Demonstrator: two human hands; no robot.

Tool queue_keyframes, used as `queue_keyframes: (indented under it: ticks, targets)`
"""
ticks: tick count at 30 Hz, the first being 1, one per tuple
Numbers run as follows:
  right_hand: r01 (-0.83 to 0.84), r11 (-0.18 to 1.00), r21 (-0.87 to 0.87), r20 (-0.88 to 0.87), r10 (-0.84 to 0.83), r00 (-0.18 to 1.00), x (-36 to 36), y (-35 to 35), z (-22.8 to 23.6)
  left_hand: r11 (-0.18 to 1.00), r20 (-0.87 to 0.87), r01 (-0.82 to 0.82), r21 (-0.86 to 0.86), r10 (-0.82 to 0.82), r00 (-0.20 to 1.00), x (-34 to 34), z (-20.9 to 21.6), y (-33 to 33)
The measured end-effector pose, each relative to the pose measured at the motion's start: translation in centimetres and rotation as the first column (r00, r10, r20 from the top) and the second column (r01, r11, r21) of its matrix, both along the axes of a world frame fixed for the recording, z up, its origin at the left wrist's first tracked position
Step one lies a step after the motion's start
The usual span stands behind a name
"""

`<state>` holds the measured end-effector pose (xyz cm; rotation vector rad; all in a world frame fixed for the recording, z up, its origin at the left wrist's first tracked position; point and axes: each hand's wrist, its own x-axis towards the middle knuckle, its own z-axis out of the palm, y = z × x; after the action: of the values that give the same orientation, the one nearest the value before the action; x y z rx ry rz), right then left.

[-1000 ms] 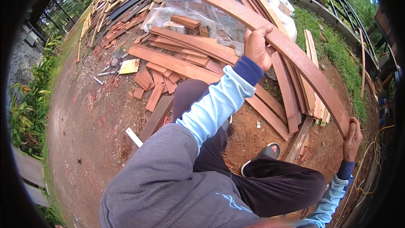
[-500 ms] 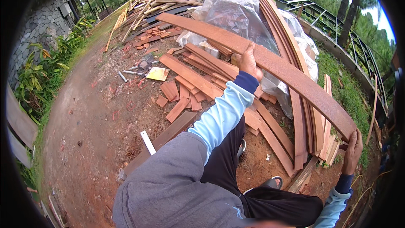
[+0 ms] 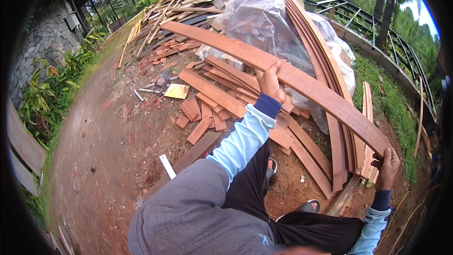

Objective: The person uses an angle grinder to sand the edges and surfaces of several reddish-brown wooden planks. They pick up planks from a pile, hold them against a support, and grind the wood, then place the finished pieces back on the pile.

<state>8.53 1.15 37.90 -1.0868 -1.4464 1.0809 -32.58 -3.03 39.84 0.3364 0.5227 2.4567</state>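
A long reddish-brown wooden plank [image 3: 311, 92] slants through the air from the far left down to the near right. My left hand [image 3: 272, 83] is closed around its lower edge about midway along. At the plank's near right end, my right hand [image 3: 388, 167] grips the end with fingers wrapped on it. Underneath lie several stacked reddish planks [image 3: 214, 93] and short cut pieces [image 3: 200, 130] on the dirt. More long planks [image 3: 325, 80] lean in a stack just beyond my hands, partly covered by the held plank.
Clear plastic sheeting [image 3: 257, 14] covers a heap behind the planks. Scrap timber [image 3: 174, 9] is piled at the far left. On the dirt are a yellow square piece [image 3: 177, 90], metal tubes [image 3: 150, 90] and a white strip [image 3: 167, 166]. A metal railing [image 3: 401, 49] runs along the right.
The held plank has shifted a little to the left, its near end slightly lower. Both hands have moved with it and keep their grip.
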Motion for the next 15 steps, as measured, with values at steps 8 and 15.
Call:
queue_keyframes:
  ticks: [8, 15]
  targets:
    - [-0.1, 0.991, -0.084, 0.026, 0.102, 0.994, 1.3, -1.0, 0.1, 1.0, -0.024, 0.001, -0.002, -0.001, 1.0, -0.2, 0.0, -0.3]
    - [-0.176, 0.984, -0.015, -0.214, 0.169, 0.962, 0.3, -2.2, 0.9, 0.999, -0.054, -0.04, 0.013, 0.041, 0.998, -1.3, -0.1, -0.4]
